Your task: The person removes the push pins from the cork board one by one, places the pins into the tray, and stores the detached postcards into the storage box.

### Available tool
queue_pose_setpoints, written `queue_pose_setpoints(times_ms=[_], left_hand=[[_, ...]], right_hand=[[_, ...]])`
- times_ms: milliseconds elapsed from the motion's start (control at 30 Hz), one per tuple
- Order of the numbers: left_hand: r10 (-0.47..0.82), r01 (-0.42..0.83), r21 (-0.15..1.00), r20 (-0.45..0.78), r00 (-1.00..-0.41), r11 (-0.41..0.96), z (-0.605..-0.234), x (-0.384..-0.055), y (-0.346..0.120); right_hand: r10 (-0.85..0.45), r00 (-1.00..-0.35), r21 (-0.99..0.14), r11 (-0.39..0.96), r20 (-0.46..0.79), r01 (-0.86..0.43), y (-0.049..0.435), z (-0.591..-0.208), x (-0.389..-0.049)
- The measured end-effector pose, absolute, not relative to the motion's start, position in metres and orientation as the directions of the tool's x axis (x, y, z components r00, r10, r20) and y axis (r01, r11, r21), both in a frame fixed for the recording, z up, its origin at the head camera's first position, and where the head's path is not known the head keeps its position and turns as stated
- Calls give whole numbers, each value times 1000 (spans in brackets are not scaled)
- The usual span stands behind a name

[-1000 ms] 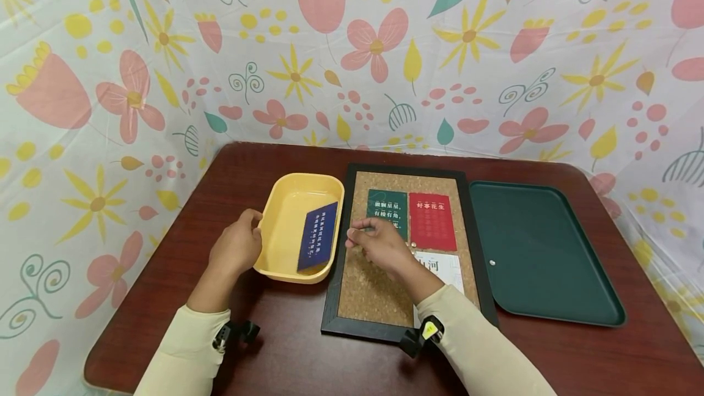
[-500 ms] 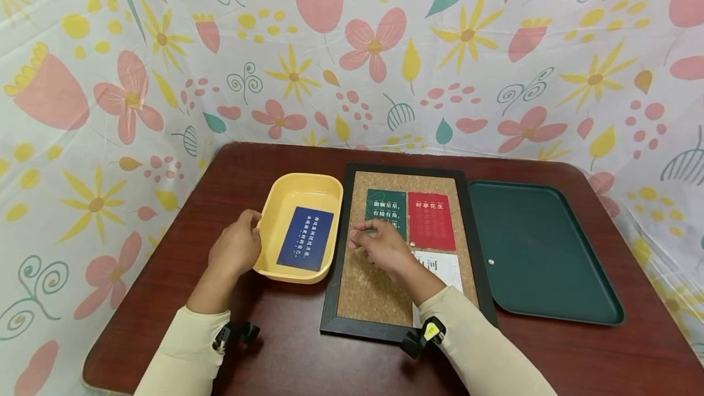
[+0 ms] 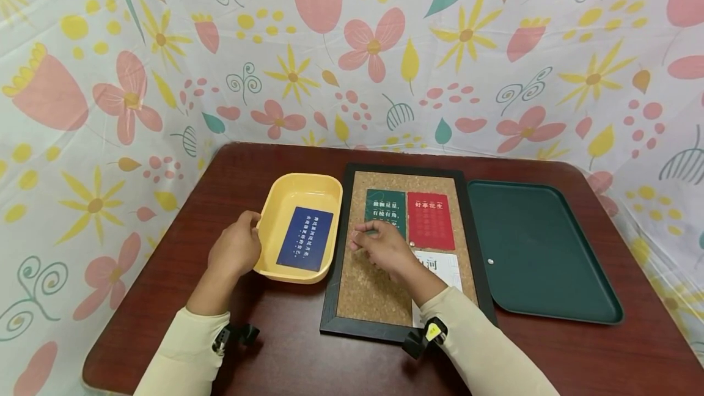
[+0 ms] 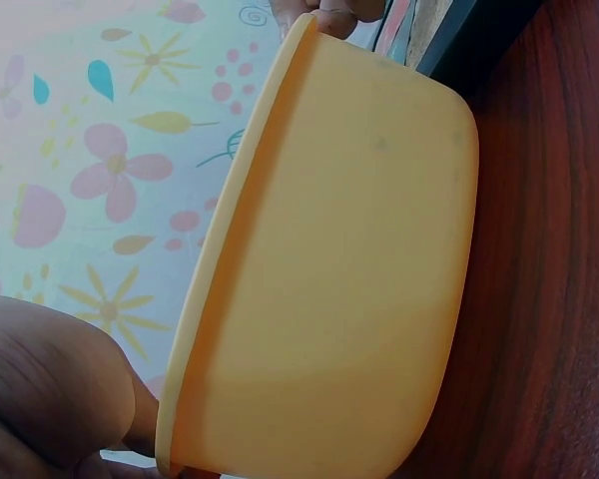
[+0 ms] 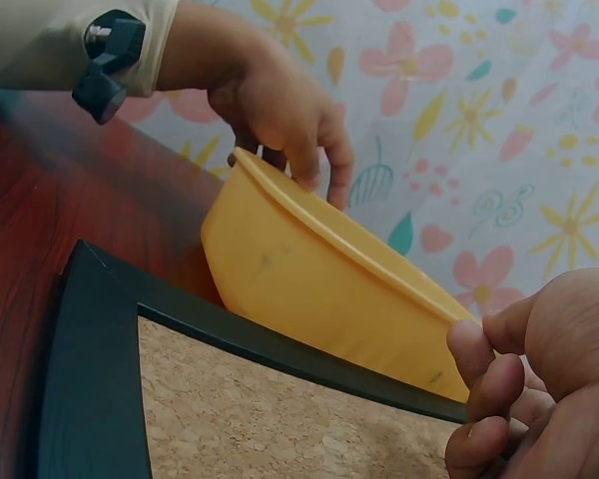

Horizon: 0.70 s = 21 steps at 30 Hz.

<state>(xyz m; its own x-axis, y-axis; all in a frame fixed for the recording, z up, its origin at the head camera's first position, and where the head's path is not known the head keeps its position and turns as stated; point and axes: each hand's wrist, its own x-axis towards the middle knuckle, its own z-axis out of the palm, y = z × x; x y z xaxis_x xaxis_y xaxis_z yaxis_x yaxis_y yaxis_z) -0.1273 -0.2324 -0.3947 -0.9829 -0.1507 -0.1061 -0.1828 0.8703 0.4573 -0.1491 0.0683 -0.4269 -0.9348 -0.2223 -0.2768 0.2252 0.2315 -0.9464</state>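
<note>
A yellow plastic basin [image 3: 269,191] stands on the table with a dark blue card [image 3: 305,238] lying flat in it, printed with white characters. My left hand [image 3: 236,246] grips the basin's left rim; in the right wrist view its fingers [image 5: 334,165] reach over the edge. Over the cork board [image 3: 365,298] hovers my right hand [image 3: 382,248], its fingers curled and the thumb close to the index fingertip. I see nothing held between them. Under and beside that hand, a green card [image 3: 390,197], a red card [image 3: 431,222] and a white card [image 3: 448,267] lie on the board.
The board's black frame [image 3: 332,304] stands close beside the basin. To its right lies a dark green tray [image 3: 544,249] with a small silver pin [image 3: 491,261] near its left edge. Another silver pin [image 3: 411,244] is by the red card. A patterned cloth [image 3: 352,78] hangs behind.
The blue card, tilted against the basin's right side one second ago, has dropped flat onto the basin's bottom. Both hands have stayed nearly in place.
</note>
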Motion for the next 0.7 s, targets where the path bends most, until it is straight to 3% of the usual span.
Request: queue_pose_setpoints(times_ms=[500, 700], left_hand=[[-169, -191, 445, -91, -981, 875, -390, -126, -225], [-172, -154, 438, 2, -985, 886, -388, -121, -217]], right_hand=[[-187, -945, -933, 297, -267, 204, 79, -430, -146], [-176, -946, -931, 296, -273, 213, 86, -434, -145]])
